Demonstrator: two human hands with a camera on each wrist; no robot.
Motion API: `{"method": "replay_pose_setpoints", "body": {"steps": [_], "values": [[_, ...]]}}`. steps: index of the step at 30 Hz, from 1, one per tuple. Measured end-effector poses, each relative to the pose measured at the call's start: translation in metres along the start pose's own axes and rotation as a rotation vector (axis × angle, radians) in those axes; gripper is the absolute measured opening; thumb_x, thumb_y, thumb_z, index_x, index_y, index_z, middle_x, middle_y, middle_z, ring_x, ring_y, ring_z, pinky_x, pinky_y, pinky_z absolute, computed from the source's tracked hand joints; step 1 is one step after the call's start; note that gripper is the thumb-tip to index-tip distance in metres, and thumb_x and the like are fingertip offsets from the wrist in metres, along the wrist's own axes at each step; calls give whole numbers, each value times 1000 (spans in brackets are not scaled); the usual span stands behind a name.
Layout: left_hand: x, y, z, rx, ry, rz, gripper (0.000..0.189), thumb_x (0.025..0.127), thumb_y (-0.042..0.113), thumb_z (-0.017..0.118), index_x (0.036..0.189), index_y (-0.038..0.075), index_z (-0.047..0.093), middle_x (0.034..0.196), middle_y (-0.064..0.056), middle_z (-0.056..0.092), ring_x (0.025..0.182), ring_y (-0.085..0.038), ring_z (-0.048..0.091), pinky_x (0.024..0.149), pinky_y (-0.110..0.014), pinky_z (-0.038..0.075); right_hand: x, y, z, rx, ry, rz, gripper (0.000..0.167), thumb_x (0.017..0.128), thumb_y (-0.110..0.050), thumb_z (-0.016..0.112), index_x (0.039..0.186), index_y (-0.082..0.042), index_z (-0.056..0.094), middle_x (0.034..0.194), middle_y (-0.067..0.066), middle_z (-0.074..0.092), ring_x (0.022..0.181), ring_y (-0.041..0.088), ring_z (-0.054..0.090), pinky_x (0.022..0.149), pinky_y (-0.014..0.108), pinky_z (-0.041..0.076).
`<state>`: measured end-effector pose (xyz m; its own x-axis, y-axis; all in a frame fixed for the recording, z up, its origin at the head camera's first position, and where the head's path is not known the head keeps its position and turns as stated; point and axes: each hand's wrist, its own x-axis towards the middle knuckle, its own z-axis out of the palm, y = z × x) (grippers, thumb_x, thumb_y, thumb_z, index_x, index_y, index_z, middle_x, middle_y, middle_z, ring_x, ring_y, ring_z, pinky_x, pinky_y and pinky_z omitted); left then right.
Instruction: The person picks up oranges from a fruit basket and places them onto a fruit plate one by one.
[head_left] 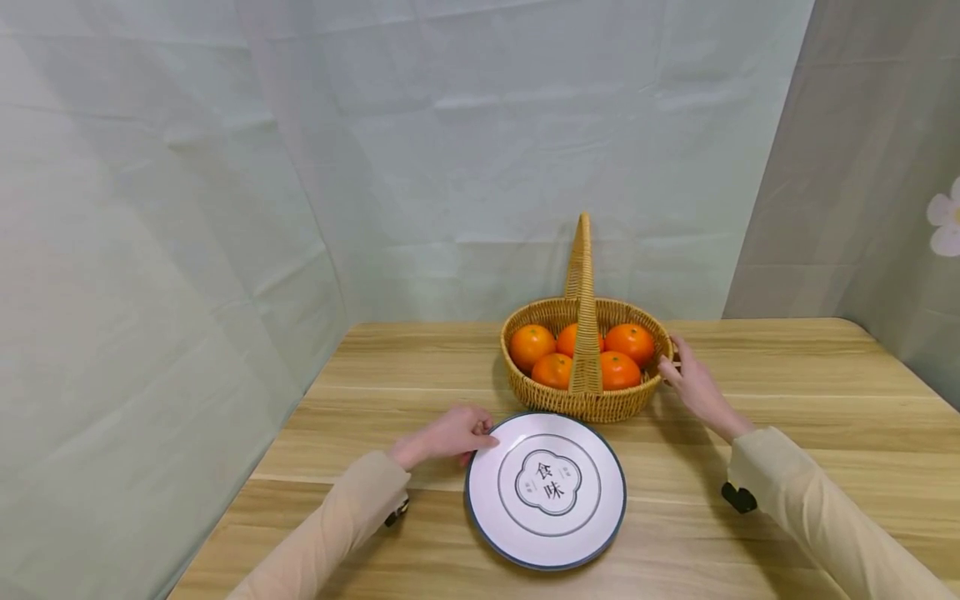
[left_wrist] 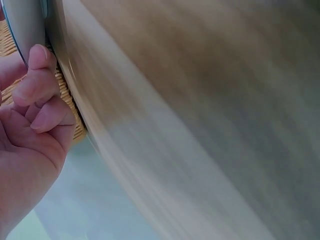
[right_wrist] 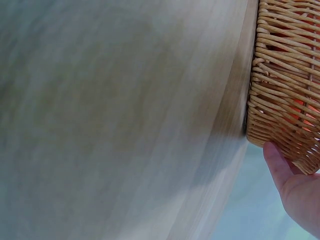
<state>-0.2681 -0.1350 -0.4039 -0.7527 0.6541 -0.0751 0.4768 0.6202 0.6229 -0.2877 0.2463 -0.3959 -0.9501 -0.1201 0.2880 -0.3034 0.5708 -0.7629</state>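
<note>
A round white plate (head_left: 600, 517) with a dark blue rim and printed characters lies on the table in the head view. My left hand (head_left: 457, 432) pinches its upper-left rim, thumb over the top and fingers under the edge; the left wrist view shows those fingers (left_wrist: 37, 95) curled beside the plate (left_wrist: 27, 25). Behind the plate stands a wicker basket (head_left: 592, 408) with a tall arched handle, holding several orange fruits (head_left: 630, 343). My right hand (head_left: 697, 387) holds the basket's right end. In the right wrist view its thumb (right_wrist: 277, 162) lies against the weave (right_wrist: 285, 100).
The wood-grain table (head_left: 810, 400) extends to both sides of the plate and basket. Pale cloth (head_left: 465, 167) hangs along the back and left, with a grey curtain (head_left: 847, 167) at the right. Dark wrist devices (head_left: 738, 497) sit at both sleeves.
</note>
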Motion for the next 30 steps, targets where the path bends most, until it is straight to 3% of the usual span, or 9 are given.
{"method": "replay_pose_setpoints", "body": {"steps": [14, 30], "values": [[8, 7, 7, -32, -27, 21, 13, 88, 16, 58, 81, 8, 51, 46, 1, 49, 36, -13, 48, 38, -19, 31, -2, -1, -1, -7, 13, -3, 51, 96, -13, 35, 136, 11, 14, 120, 38, 37, 106, 46, 42, 82, 51, 40], [19, 21, 14, -24, -49, -3, 12, 88, 16, 59, 82, 9, 51, 46, 0, 49, 37, -13, 47, 38, -19, 31, -2, 1, -2, -12, 4, 13, 52, 96, -14, 35, 137, 9, 13, 120, 37, 37, 107, 45, 41, 84, 51, 38]]}}
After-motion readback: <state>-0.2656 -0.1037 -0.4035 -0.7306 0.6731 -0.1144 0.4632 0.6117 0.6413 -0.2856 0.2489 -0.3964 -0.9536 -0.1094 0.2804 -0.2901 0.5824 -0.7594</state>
